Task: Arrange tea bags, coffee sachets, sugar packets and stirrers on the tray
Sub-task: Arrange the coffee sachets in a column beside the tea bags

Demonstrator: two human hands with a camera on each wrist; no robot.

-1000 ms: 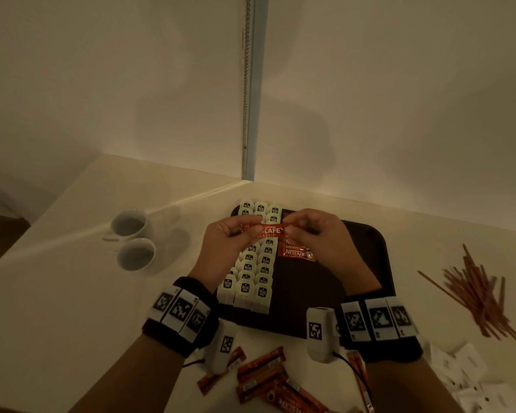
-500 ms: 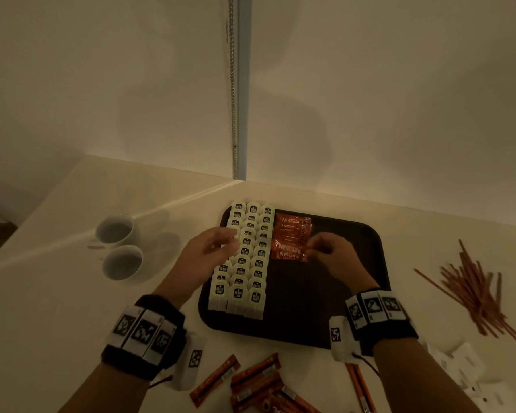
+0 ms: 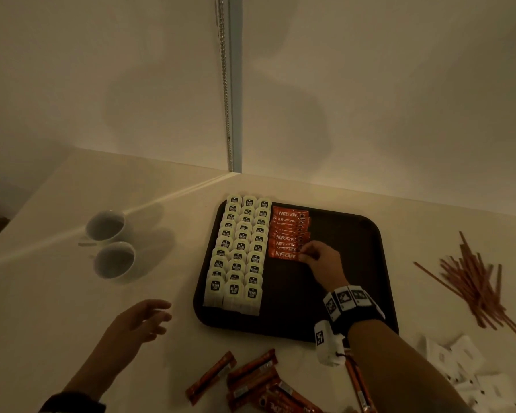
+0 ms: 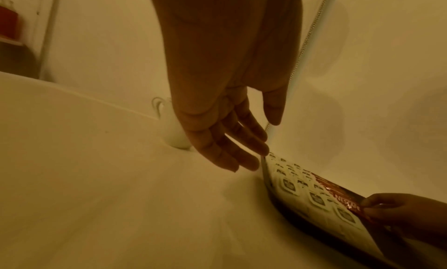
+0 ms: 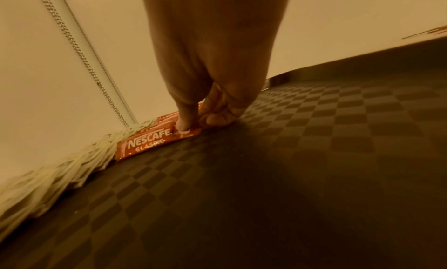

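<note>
A dark brown tray (image 3: 349,299) holds three columns of white tea bags (image 3: 241,254) on its left side. Beside them lies a row of red Nescafe coffee sachets (image 3: 289,226). My right hand (image 3: 306,256) pinches the right end of the nearest coffee sachet (image 3: 283,254), which lies flat on the tray. In the right wrist view the thumb sits on top of that sachet (image 5: 147,141) and my right hand (image 5: 196,126) has its fingers curled at the end. My left hand (image 3: 161,314) hovers over the table left of the tray, fingers relaxed, empty (image 4: 261,137).
Two white cups (image 3: 111,242) stand to the left. Loose coffee sachets (image 3: 251,380) lie near the front edge. A pile of brown stirrers (image 3: 477,278) is right of the tray, with white sugar packets (image 3: 465,371) below it. The tray's right half (image 5: 266,177) is bare.
My left hand let go of the sachet and pulled back off the tray, down and left over the table. My right hand set the sachet at the near end of the row.
</note>
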